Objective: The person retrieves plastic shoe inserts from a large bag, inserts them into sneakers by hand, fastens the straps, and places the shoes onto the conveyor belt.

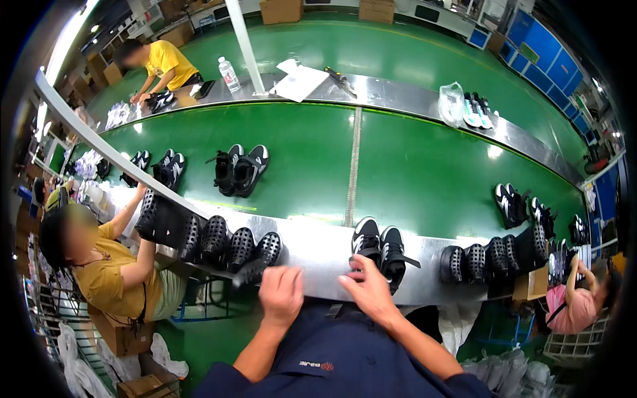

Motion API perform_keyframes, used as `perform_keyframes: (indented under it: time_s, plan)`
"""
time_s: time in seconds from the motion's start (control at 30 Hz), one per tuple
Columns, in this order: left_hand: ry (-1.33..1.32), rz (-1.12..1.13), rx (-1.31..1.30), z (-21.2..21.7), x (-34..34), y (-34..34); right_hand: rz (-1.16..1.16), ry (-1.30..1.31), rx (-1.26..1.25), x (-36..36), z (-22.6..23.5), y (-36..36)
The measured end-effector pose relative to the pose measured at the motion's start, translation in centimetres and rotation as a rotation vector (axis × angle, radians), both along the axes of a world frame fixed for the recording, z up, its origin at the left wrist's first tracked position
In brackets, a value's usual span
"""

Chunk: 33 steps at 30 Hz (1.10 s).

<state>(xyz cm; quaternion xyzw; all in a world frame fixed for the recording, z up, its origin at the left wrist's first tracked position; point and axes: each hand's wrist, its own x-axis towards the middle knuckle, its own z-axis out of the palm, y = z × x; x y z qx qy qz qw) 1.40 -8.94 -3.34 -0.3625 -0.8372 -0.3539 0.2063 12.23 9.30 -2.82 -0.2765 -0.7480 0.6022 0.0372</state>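
Note:
A pair of black sneakers with grey-white toes stands upright on the metal table edge before me, the left sneaker (365,236) beside the right sneaker (393,255). My right hand (369,289) is at the heel of the left sneaker, its thumb apart from the fingers; whether it touches the shoe I cannot tell. Left of the pair, my left hand (281,296) is closed and slightly blurred. A dark, blurred shoe tree (248,272) sticks out from it toward the left. Just beyond it stand several black perforated shoe trees (241,249) in a row.
More black shoe trees (476,262) stand at the right. Beyond the metal table (308,249) runs a green conveyor belt (298,166), with a sneaker pair (242,170) on it. A co-worker in yellow (119,278) sits at the left, another in pink (569,306) at the right.

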Motion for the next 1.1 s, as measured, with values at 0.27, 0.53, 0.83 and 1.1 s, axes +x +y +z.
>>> perform_keyframes:
  time_s: [0.27, 0.53, 0.83, 1.1]
  plan:
    - [-0.769, 0.427, 0.032, -12.6, 4.6, -12.8, -0.047, -0.074, -0.371, 0.6, -2.1, 0.8]
    - [-1.382, 0.342, -0.556, -25.4, 22.5, -22.4, 0.686, -0.051, 0.517, -2.0, -5.5, -3.2]
    - [-1.804, 1.036, 0.378, -21.3, 43.6, -20.7, 0.961, 0.113, 1.067, -2.3, -15.1, -5.2]
    - [-1.325, 0.788, -0.254, -21.3, 45.3, -22.6, 0.961, 0.197, 1.135, -2.3, -16.0, -4.7]
